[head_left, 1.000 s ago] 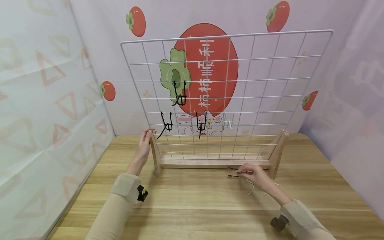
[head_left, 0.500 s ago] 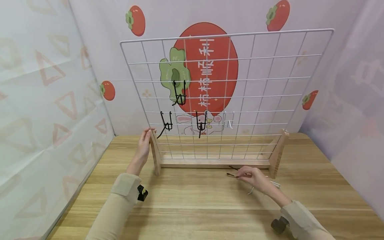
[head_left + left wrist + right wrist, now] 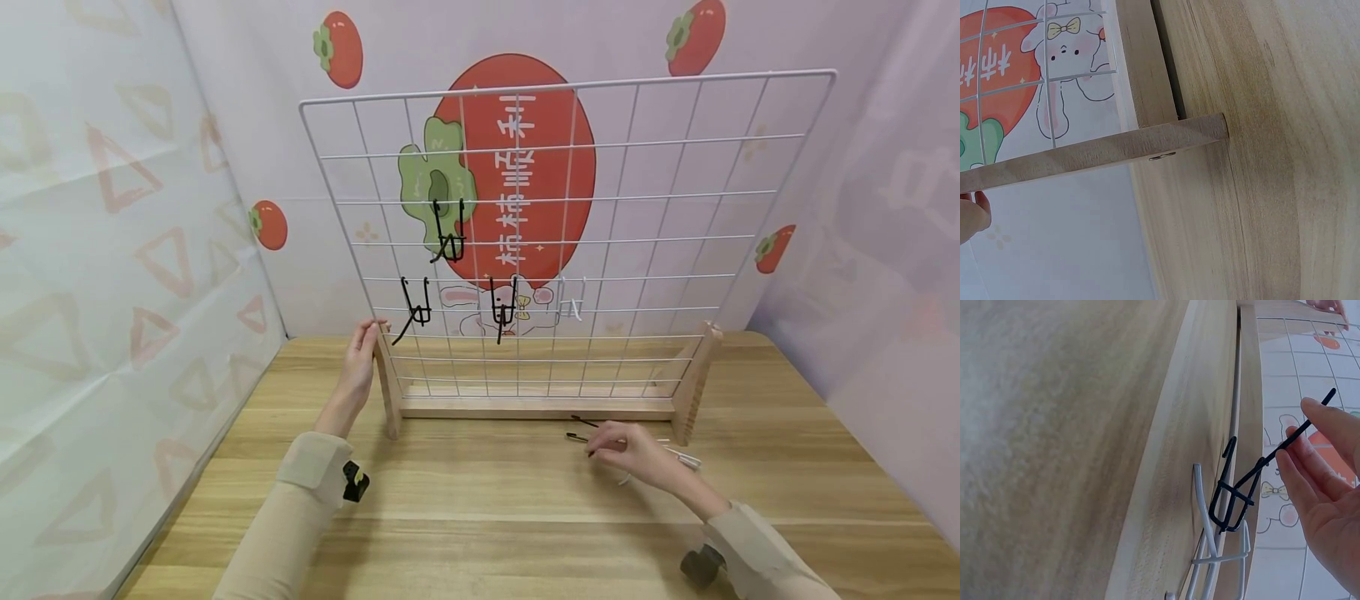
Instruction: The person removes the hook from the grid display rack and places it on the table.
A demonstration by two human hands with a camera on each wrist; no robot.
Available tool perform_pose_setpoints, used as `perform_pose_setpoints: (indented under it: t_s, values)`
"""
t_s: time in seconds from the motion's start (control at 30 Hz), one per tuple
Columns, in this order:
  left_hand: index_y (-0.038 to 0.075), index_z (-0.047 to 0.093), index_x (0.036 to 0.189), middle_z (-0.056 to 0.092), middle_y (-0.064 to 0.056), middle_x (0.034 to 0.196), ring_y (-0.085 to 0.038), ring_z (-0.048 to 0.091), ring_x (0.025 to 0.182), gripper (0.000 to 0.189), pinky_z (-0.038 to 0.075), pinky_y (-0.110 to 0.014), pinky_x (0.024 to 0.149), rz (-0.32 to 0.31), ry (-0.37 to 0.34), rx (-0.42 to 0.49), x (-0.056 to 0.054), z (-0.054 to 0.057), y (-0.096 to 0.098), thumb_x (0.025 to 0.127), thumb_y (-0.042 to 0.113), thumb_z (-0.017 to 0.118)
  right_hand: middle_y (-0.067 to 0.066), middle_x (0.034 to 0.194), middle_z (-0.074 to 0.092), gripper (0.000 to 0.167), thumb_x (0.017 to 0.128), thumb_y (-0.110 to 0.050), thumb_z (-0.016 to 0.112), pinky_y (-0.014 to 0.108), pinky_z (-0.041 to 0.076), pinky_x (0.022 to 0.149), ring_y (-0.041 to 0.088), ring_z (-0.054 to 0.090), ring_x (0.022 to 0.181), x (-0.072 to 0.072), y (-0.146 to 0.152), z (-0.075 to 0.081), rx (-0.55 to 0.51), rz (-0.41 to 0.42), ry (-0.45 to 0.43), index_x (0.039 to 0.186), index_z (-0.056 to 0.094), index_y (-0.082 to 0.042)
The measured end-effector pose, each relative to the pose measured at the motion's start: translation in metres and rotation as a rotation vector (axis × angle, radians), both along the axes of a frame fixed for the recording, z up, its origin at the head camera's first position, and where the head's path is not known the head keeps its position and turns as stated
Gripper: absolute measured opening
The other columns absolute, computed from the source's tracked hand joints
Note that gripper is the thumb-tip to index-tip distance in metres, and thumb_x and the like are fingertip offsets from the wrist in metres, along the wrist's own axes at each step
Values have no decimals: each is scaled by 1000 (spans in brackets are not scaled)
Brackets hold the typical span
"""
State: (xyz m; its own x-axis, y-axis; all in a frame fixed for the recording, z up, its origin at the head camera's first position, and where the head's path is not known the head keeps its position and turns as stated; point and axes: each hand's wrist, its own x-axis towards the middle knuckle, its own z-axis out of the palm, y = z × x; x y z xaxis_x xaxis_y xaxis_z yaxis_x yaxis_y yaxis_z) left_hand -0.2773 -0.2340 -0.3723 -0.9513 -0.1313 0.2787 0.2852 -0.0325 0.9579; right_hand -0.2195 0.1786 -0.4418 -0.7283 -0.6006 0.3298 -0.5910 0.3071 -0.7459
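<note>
My right hand (image 3: 633,454) pinches the long prong of a black wire hook (image 3: 1232,494) between thumb and fingers, low in front of the rack's base. In the right wrist view the hook's frame hangs over white wire hooks (image 3: 1207,556) lying on the table. My left hand (image 3: 358,362) holds the top of the left wooden post (image 3: 389,392) of a white wire grid rack (image 3: 637,81); the left wrist view shows only its fingertips (image 3: 982,203) at the post's edge. On the grid hang black hooks, one higher (image 3: 452,247) and two lower, and a white hook (image 3: 573,308).
The grid leans back in a wooden stand with a crossbar (image 3: 525,410) and a right post (image 3: 696,387). The stand rests on a wood-grain table (image 3: 480,517). Printed cloth (image 3: 112,292) surrounds the table at left, back and right.
My right hand has turned the black hook slightly, with its fingers shifting along the prong, and more of the white hooks shows beside it. My left hand stays at the post.
</note>
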Motion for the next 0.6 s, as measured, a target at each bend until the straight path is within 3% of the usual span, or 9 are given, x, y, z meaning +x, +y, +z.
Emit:
perform_pose_setpoints:
  t_s: [0.13,0.27,0.4,0.5,0.6]
  values:
    - [20,46,102,50,3,105,-10,38,105,16,24,-31,94,8,2,9,0,1,1,96,30,35,16,92,61,8,78,0,63,25,46,79,16,56,90,3,-1,-1,44,-26,-34,85,66,1]
    - [21,46,102,50,7,103,-9,38,105,15,24,-29,93,3,-3,7,0,2,1,96,30,34,12,93,62,6,77,-3,65,27,46,81,17,57,92,7,-2,-1,104,-64,-23,82,68,-4]
    - [11,43,109,50,11,100,-12,36,109,22,22,-31,97,-6,-18,10,2,5,2,97,26,32,9,94,62,6,77,-6,67,33,46,82,18,56,92,10,-2,0,136,-80,-39,82,68,-6]
    - [3,40,113,50,8,101,-13,36,109,24,22,-31,96,-4,-36,20,6,11,4,98,20,30,8,95,61,7,77,-9,67,36,45,83,21,56,93,11,-3,0,157,-80,-52,83,68,-7]
    - [4,40,111,49,4,102,-12,36,106,21,24,-28,93,-1,-46,23,12,17,8,98,16,29,7,95,60,8,76,-12,67,37,45,82,21,56,93,12,-3,-2,190,-72,-35,83,68,-8]
